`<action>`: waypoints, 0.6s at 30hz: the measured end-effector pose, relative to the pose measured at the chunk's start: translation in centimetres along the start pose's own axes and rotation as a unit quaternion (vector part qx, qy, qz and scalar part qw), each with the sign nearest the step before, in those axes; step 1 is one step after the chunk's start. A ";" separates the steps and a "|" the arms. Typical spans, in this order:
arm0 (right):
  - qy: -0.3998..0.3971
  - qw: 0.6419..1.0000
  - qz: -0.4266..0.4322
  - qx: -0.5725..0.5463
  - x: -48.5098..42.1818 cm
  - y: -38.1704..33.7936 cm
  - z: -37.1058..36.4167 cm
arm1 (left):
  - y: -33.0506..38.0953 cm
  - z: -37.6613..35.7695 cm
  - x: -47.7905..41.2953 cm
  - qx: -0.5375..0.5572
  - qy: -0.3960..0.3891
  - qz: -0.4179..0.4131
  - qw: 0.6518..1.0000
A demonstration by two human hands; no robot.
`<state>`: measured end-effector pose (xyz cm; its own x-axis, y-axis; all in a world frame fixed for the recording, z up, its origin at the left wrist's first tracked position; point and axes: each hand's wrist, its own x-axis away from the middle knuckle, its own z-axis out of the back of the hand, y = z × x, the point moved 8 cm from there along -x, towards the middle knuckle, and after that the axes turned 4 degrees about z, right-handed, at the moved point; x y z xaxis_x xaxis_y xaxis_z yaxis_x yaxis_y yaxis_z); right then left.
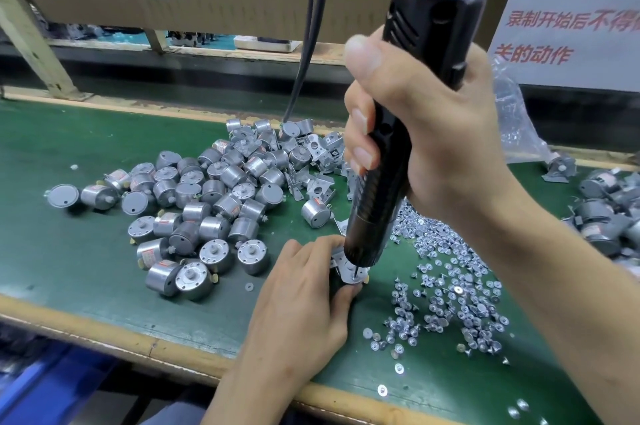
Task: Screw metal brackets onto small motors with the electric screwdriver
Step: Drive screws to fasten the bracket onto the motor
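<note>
Motor (334,281) in left hand (298,303), screwdriver (379,189) in right hand (436,147), bit on bracket (347,268)

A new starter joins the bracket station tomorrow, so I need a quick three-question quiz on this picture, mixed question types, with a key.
1. Which hand grips the electric screwdriver? A) left B) right C) both
2. True or false: the loose screws lie to the left of the heap of loose motors.
3. Fill in: the screwdriver's bit points down onto the bracket held by the ___ hand.
Key: 1 B, the right hand; 2 false, they lie to its right; 3 the left hand.
</note>
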<state>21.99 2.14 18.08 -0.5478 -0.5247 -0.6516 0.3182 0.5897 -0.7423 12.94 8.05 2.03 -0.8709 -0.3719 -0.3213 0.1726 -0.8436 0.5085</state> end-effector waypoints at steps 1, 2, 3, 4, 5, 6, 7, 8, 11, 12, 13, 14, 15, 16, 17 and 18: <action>0.011 1.000 0.004 0.013 0.0 -0.1 0.2 | 0.0 0.0 0.0 -0.002 0.001 0.001 1.000; 0.022 0.999 0.007 0.027 0.0 -0.2 0.3 | 0.0 0.0 0.0 -0.005 0.003 0.002 1.000; 0.032 0.999 0.008 0.038 0.0 -0.2 0.3 | 0.1 0.1 0.1 -0.007 0.005 0.003 1.000; 0.041 0.998 0.007 0.044 0.0 -0.1 0.5 | 0.1 0.1 0.1 -0.010 0.007 0.004 1.000; 0.046 0.998 0.004 0.048 0.1 -0.1 0.6 | 0.1 0.1 0.0 -0.014 0.007 0.005 1.000; 0.040 0.998 0.001 0.048 0.1 0.0 0.5 | 0.1 0.1 0.0 -0.016 0.007 0.007 1.000; 0.030 0.999 -0.005 0.045 0.0 0.0 0.4 | 0.1 0.1 0.0 -0.017 0.006 0.008 1.000; 0.018 0.999 -0.012 0.038 0.0 0.0 0.2 | 0.1 0.1 0.0 -0.017 0.007 0.010 1.000; -0.002 0.999 -0.042 0.004 -0.6 -0.3 0.5 | -0.1 0.0 -0.1 -0.015 0.007 0.018 1.000; -0.001 0.999 -0.049 0.002 -0.9 -0.4 0.8 | -0.1 0.0 -0.1 -0.015 0.006 0.020 1.000; 0.001 0.999 -0.052 0.007 -1.1 -0.5 1.3 | -0.2 -0.1 -0.1 -0.014 0.005 0.020 1.000; 0.006 0.998 -0.053 0.019 -1.4 -0.6 1.7 | -0.2 -0.1 -0.1 -0.012 0.003 0.019 1.000; 0.012 0.998 -0.051 0.033 -1.5 -0.6 2.2 | -0.3 -0.1 -0.1 -0.010 0.002 0.018 1.000; 0.018 0.998 -0.048 0.046 -1.6 -0.5 2.7 | -0.3 -0.2 -0.1 -0.008 0.001 0.017 1.000; 0.022 0.997 -0.044 0.060 -1.7 -0.2 3.0 | -0.3 -0.2 -0.1 -0.005 0.001 0.018 1.000; 0.023 0.996 -0.042 0.072 -1.7 0.2 3.2 | -0.4 -0.2 -0.1 -0.003 0.000 0.018 1.000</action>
<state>25.48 1.17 18.59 -0.6119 -0.5377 -0.5801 0.3748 0.4487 -0.8113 13.08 8.29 1.70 -0.8635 -0.4031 -0.3031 0.2073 -0.8316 0.5152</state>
